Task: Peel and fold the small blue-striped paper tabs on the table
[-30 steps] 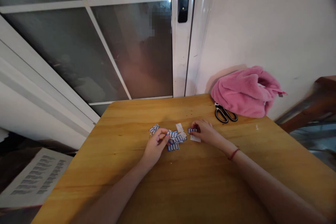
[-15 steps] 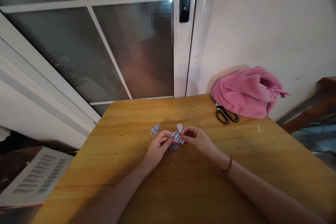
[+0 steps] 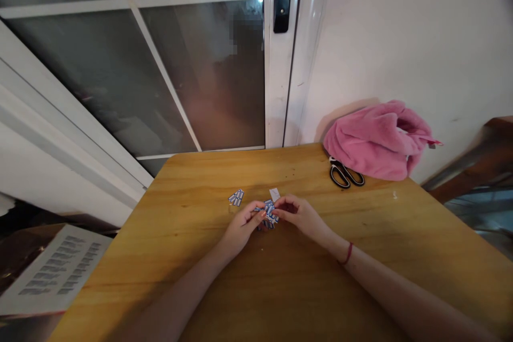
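Between my two hands is a small bunch of blue-and-white paper pieces (image 3: 270,209), too small to read. My left hand (image 3: 245,223) pinches its left side between thumb and fingers. From the right, the thumb and fingertips of my right hand (image 3: 300,214) are closed on the same bunch. More blue-edged pieces (image 3: 267,224) show just below it, partly hidden by my fingers. A small white paper piece (image 3: 274,194) lies beyond my right fingertips. To the left, another group of blue-and-white pieces (image 3: 236,197) rests on the wooden table (image 3: 312,288).
At the table's back right lie black-handled scissors (image 3: 347,175), their blades under a pink plush cloth item (image 3: 379,141). A glass-paned door (image 3: 200,75) and a white wall border the far edge. A printed carton (image 3: 56,272) stands left of the table.
The bunch has turned and shifted slightly between my fingers. Both hands stay in nearly the same place, and the things on the table have not moved.
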A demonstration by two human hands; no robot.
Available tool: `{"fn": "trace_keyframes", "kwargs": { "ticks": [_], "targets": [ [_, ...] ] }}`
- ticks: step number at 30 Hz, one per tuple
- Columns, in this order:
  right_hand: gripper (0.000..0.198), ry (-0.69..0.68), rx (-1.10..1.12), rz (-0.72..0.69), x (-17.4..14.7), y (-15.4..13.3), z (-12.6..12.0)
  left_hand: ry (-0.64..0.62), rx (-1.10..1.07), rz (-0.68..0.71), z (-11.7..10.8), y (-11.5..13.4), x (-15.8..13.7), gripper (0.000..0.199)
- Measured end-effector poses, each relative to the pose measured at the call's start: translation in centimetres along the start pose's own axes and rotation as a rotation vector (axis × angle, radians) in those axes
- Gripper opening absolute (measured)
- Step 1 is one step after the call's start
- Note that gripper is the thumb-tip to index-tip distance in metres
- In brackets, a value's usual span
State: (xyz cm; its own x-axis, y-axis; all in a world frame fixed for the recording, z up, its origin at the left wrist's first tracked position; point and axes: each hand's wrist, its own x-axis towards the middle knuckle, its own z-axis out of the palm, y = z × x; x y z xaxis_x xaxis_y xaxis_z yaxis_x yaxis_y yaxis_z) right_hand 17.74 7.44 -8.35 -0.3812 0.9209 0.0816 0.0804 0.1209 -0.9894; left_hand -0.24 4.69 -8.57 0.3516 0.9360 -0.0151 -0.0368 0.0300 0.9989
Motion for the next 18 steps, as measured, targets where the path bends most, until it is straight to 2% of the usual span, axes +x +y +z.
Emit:
{"fn": "trace_keyframes", "kwargs": {
  "ticks": [7, 9, 11, 14, 18],
  "targets": [
    [0.017, -0.020, 0.021, 0.000, -0.1, 0.5, 0.4, 0.039, 0.040, -0.015, 0.1, 0.0, 0.0, 0.025],
    [0.017, 0.047, -0.069, -0.024, 0.2, 0.8, -0.1, 0.064, 0.031, -0.002, 0.1, 0.1, 0.1, 0.023],
    [0.018, 0.188, -0.259, -0.070, 0.7, 1.0, -0.9, 0.115, 0.019, 0.013, 0.0, 0.1, 0.2, 0.024],
    [0.017, 0.269, -0.611, -0.175, 1.5, 1.5, -1.7, 0.199, 0.016, 0.034, -0.3, -0.1, 0.6, 0.026],
    [0.032, 0.383, -0.978, -0.125, 2.1, 1.9, -0.8, 0.246, 0.018, 0.053, -0.6, -0.4, 0.8, 0.026]
  ]
}}
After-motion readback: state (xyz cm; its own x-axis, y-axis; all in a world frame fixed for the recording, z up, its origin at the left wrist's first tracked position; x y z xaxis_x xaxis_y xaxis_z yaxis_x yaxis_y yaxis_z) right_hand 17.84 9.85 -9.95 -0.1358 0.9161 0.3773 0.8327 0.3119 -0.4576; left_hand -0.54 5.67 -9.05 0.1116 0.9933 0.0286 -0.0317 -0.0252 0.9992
